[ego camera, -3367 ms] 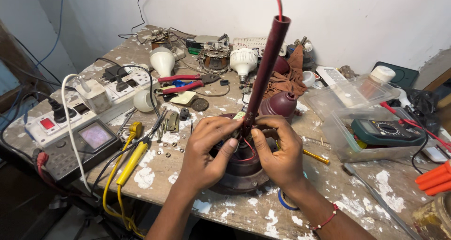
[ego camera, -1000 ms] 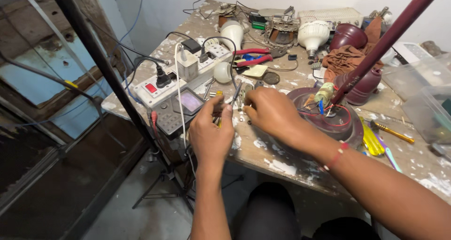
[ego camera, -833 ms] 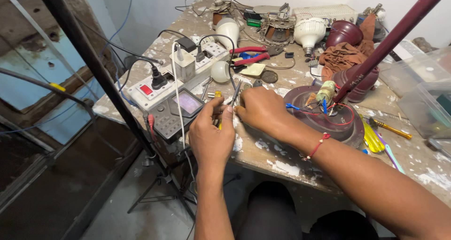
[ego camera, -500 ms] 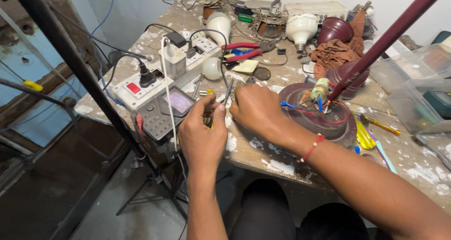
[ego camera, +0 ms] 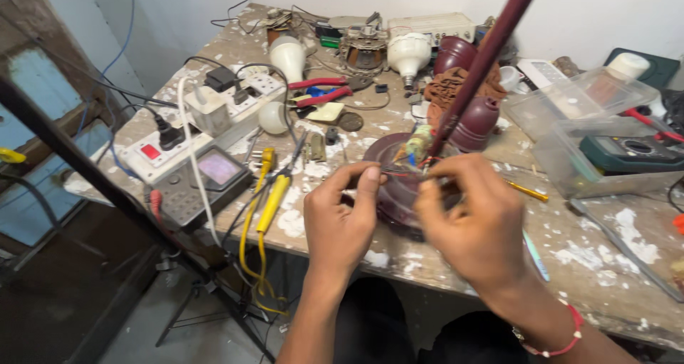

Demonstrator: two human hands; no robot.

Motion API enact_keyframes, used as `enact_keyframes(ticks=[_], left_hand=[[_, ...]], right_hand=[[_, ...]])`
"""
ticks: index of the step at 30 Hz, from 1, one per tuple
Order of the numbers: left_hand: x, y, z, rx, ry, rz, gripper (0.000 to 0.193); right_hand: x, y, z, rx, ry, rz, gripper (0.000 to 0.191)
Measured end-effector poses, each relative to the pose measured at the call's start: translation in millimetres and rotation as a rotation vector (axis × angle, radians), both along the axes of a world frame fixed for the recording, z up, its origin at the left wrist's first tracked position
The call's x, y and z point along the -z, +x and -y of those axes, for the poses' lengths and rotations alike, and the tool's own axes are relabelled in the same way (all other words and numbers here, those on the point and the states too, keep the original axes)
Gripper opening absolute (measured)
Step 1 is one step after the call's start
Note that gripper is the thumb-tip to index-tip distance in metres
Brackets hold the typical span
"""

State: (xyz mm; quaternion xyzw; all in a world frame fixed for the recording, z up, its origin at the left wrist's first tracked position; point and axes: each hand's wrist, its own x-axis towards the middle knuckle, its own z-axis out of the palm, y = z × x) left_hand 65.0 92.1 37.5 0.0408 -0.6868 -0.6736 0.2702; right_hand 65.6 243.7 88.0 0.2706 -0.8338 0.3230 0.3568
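Paint-spattered workbench [ego camera: 605, 278] against a seemingly white wall [ego camera: 570, 8].

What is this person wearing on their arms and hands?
Both arms are bare, with no sleeves or gloves showing. The left hand wears nothing. The right hand has a thin red bracelet with small pale beads around its wrist.
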Motion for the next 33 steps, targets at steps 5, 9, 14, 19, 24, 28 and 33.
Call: enact_keyframes(ticks=[5,9,14,19,24,28,33], left_hand=[[-8.5,-35.5,-34.9,-0.151,-0.379,-0.377,0.008],[-10.7,-65.7,-54.3,-0.154,-0.494,-0.475,0.020],[0.9,-87.6,-64.0,0.032,-0.373,-0.257,0.026],[12.8,-97.6,-64.6,0.068,-0.352,-0.249,0.024],[17.1,-94.6,-61.9,0.099,-0.358,-0.222,0.020],[17.7,-92.5,-67.6,0.126,-0.352,-0.290,0.020],[17.9,-91.4,-71.2,0.103,-0.334,-0.286,0.019]], right_hand=[[8.0,-38.8,-63.9,0.032,-0.217,0.036,0.012],[11.9,-81.2,-94.3,-0.092,-0.115,0.027,0.014],[19.1,-110.8,-109.1,-0.287,-0.097,0.068,0.018],[35.6,-123.2,-107.0,-0.417,-0.252,0.078,0.018],[57.2,-118.0,-106.8,-0.402,-0.350,0.065,0.015],[67.9,-112.0,-112.6,-0.416,-0.331,0.090,0.013],[72.3,-108.3,-114.5,-0.436,-0.266,-0.021,0.011]])
